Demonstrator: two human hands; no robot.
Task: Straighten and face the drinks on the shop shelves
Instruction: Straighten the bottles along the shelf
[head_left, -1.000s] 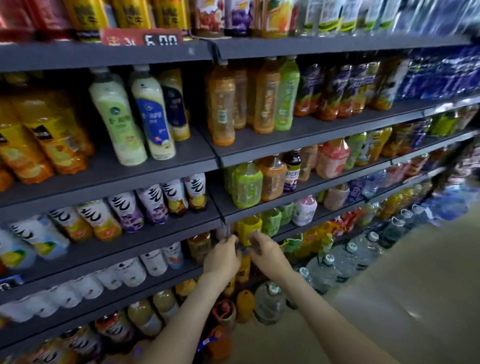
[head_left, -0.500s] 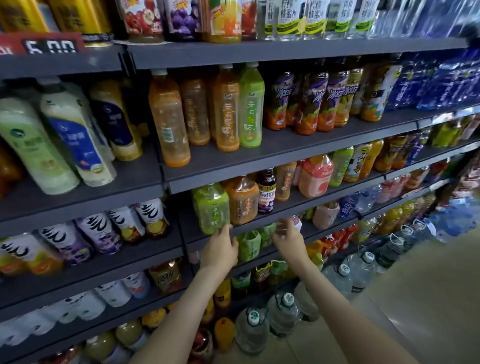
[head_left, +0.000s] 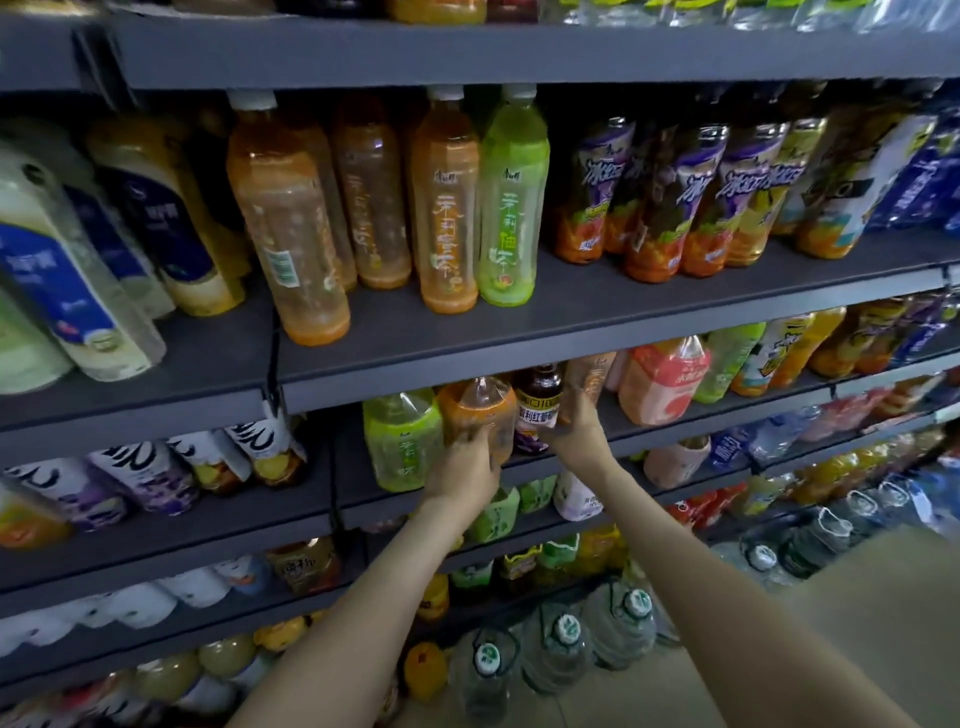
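The left hand (head_left: 460, 470) closes its grip on the orange tea bottle (head_left: 475, 410) at the shelf (head_left: 571, 327) front; the right hand (head_left: 574, 434) wraps the brown bottle (head_left: 589, 379) behind the dark-labelled bottle (head_left: 537, 410). Turning either risks toppling the close-packed green bottle (head_left: 400, 441) off the edge.

Both my bare arms reach up from the bottom of the frame toward its middle, forearms angled inward so my hands end up close together, just apart. My left hand (head_left: 460, 467) sits slightly left of centre, back toward me, fingers curled forward around something in front of it. My right hand (head_left: 574, 434) is a little higher and to the right, wrist bent, fingers also wrapped forward in a grasp.
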